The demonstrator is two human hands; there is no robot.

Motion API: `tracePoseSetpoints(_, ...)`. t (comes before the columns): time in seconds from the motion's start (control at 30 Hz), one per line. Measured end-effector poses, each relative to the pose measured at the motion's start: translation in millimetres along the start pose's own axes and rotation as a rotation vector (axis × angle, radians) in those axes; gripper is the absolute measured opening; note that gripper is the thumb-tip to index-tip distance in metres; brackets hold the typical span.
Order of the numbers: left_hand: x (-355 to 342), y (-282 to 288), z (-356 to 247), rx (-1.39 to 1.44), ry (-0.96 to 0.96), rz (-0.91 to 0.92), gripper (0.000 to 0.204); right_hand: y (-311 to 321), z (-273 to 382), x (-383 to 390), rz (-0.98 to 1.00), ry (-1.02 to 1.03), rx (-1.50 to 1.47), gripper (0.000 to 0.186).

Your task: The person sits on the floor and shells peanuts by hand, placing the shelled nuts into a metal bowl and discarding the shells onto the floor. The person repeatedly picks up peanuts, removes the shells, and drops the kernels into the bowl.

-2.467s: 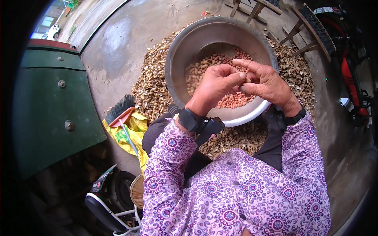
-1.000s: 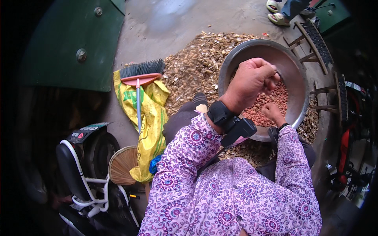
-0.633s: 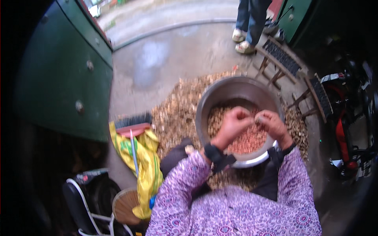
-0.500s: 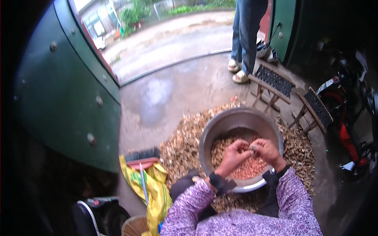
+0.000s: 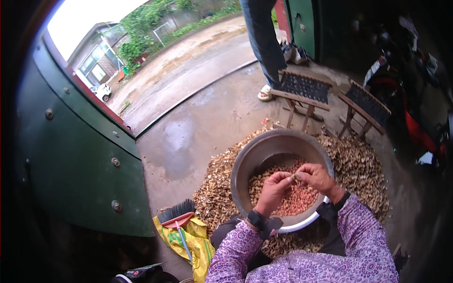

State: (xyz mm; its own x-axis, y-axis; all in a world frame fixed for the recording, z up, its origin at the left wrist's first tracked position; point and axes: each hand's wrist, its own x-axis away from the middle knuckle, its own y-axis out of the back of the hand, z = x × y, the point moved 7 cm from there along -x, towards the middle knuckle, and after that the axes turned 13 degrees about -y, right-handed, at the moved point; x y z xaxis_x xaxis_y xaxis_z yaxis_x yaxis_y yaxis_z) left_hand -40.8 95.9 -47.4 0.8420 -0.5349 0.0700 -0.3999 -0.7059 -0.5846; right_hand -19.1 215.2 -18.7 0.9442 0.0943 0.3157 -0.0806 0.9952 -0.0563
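Note:
Over a wide metal basin, my left hand and my right hand meet fingertip to fingertip. Both are closed in a pinch on one small, pale-brown peanut, mostly covered by the fingers. Below them, the basin holds unshelled peanuts on its left side and shelled pink peanut kernels on the right and near side. The basin stands between my legs, its near rim close to my wrists.
Broken shells lie heaped around the basin. A broom rests on a yellow sack at the left. Two low woven stools stand at the far right, near a person's leg. A green metal door stands left of the doorway.
The view has turned, so the scene sits tilted differently. The standing person's legs now overlap, with one shoe showing. My hands stay pinched together over the basin.

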Motion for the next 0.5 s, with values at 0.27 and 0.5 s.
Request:
tracePoseSetpoints(0.27,-1.2,-9.5,6.3,0.098,0.012,0.064,0.011,3.2,-12.5,0.9,0.016,-0.022,-0.146,0.021)
tracePoseSetpoints(0.5,2.5,-14.7,4.3,0.089,0.011,0.068,0.011,2.6,-18.5,1.2,0.040,-0.033,-0.241,0.027)
